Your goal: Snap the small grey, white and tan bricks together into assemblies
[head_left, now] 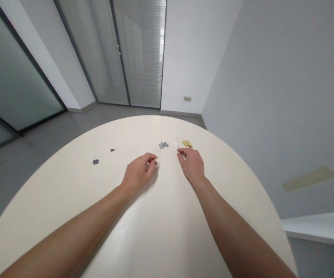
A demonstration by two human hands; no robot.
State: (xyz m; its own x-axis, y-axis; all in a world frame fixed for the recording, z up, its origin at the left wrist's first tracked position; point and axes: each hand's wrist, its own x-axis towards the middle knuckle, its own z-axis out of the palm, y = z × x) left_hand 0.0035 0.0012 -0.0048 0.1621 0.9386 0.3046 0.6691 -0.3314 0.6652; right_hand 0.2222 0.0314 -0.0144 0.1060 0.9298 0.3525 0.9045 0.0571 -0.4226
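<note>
Two pale walls (280,96) meet in a corner beyond a large round white counter (62,204), with slatted glass panels (143,54) and frosted glass (10,77) farther left. A long strip of tan tape (312,178) is stuck on the right wall; a short tan patch (187,99) sits low on the far one.

On the counter, the small pieces lie in a row toward the far side: grey pieces (163,145) nearest the middle, thin white pieces (175,144) just right of them, then tan pieces (186,143). Well apart to the left lie a dark piece (95,161) and, a little beyond it, a smaller dark scrap (112,150). The right hand (179,152) comes up to the near edge of the white and tan pieces and may hide part of them.

Both forearms reach in from the near edge, converging. The left hand (156,161) is nearest the grey pieces, palm turned inward, thumb and forefinger curled close together. The right hand bends likewise, thumb and forefinger tips near the white pieces. Whether either pinches anything, I cannot tell.
</note>
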